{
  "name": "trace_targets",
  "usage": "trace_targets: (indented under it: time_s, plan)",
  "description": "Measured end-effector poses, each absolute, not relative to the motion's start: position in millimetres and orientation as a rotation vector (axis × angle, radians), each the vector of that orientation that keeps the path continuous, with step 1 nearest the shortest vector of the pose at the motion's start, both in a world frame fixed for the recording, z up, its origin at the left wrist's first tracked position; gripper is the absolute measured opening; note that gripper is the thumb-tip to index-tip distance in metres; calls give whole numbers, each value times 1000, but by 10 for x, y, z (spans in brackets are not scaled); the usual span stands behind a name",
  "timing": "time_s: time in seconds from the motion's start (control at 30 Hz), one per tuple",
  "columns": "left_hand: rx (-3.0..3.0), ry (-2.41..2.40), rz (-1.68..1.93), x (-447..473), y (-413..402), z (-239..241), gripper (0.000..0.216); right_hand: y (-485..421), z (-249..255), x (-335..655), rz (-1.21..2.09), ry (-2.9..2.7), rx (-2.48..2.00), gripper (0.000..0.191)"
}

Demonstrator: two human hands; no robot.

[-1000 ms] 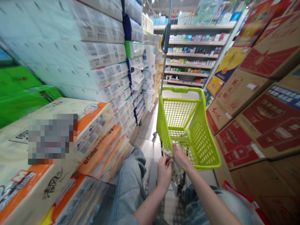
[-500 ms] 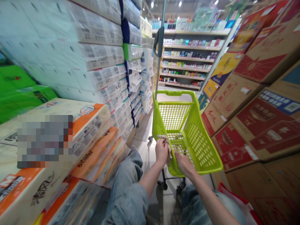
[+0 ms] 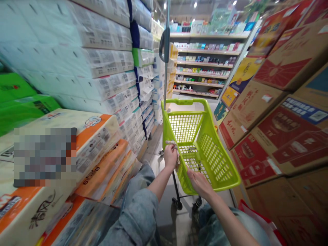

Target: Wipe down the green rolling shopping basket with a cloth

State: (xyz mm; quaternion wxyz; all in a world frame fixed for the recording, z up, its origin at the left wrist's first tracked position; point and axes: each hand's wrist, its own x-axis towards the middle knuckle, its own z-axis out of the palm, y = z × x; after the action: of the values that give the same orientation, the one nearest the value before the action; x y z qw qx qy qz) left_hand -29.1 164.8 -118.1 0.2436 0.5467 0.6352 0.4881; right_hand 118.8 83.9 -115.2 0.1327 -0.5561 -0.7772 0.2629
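Note:
A lime-green plastic shopping basket on wheels [image 3: 205,147] stands in the aisle in front of me, tilted, with a grey pull handle [image 3: 165,44] rising from it. My left hand [image 3: 170,157] is closed on a small patterned cloth [image 3: 172,143] and presses it against the basket's left rim. My right hand [image 3: 198,181] grips the basket's near edge. My knees in light jeans [image 3: 140,205] show below.
Stacked packs of tissue paper [image 3: 84,68] wall the left side, orange-and-white ones [image 3: 77,147] nearest. Cardboard boxes [image 3: 276,102] are piled along the right. Shelves of goods [image 3: 205,68] cross the far end. Grey tiled floor [image 3: 166,212] runs between.
My left hand with the cloth has moved up and forward along the basket's left rim. My right hand has slid to the basket's near edge. The basket has shifted left.

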Motion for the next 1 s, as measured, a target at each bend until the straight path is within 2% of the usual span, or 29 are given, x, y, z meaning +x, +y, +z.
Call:
trace_targets:
  time_s: [0.13, 0.43, 0.67, 1.0]
  plan:
    - [1521, 1706, 1356, -298, 1590, -1216, 16, 861, -1151, 1191, 785, -2259, -1560, 64]
    - [1379, 1380, 1328, -1, 705, -1612, 9, 992, -1265, 1323, 728, -2266, -1577, 63]
    - [1136, 1519, 1375, -144, 1255, -1649, 14, 983, -1212, 1362, 744, -2270, -1575, 56]
    - [1216, 1650, 1424, -345, 1758, -1773, 26, 999, -1170, 1296, 759, -2290, -1638, 62]
